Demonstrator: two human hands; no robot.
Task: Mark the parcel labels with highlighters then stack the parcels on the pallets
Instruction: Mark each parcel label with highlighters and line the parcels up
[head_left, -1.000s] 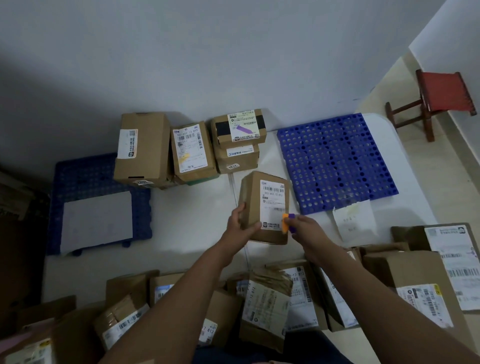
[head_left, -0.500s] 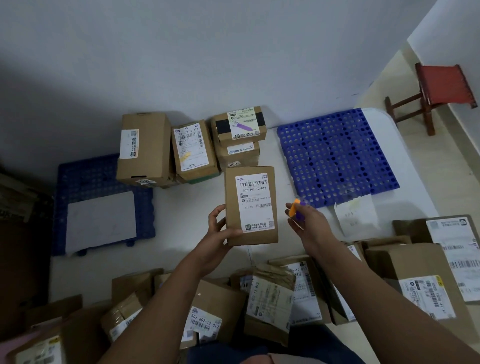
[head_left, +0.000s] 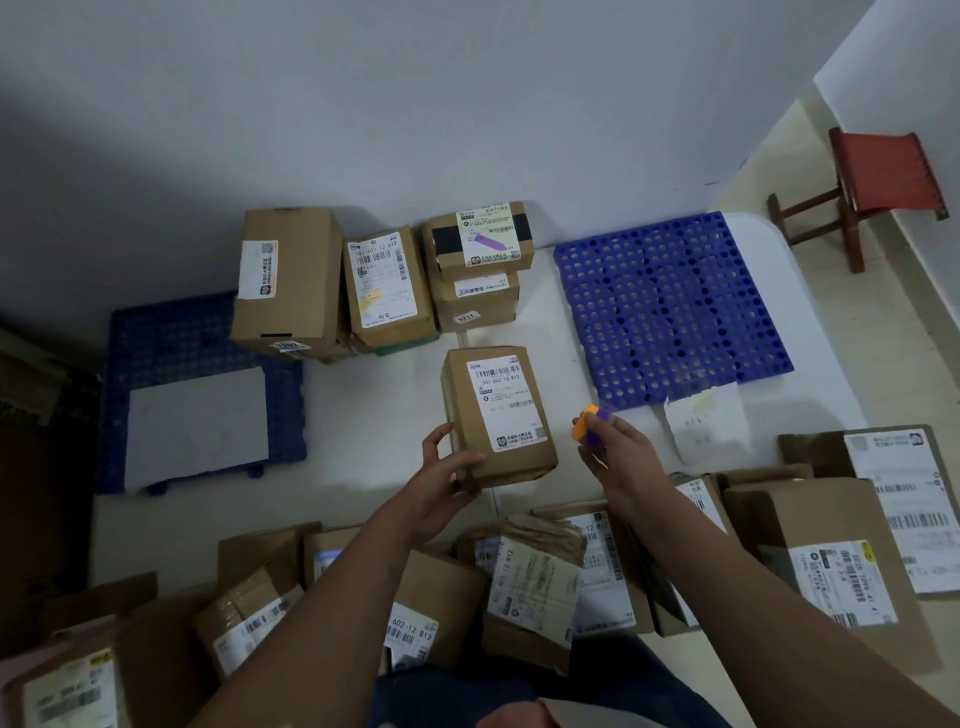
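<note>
- Parcel (head_left: 498, 415): judged light, since it is propped at its near-left corner by the left hand (head_left: 448, 470) alone; the cardboard looks stiff, though the near edge appears slightly dented.
- A hold at two opposite side faces is judged safest, with the label (head_left: 506, 402) left uncovered for marking.
- It is a small brown carton held over the white surface (head_left: 363, 415), between the two blue pallets; its white label, with barcodes, faces up and no highlighter stroke can be made out on it.
- The left hand's thumb and fingers are curled round the carton's corner.
- Orange and purple highlighters (head_left: 589, 426) are pinched in the right hand (head_left: 615, 452), just beside the parcel and apart from it.
- The right pallet (head_left: 670, 306) lies bare; stacked parcels (head_left: 384, 286) stand beyond.
</note>
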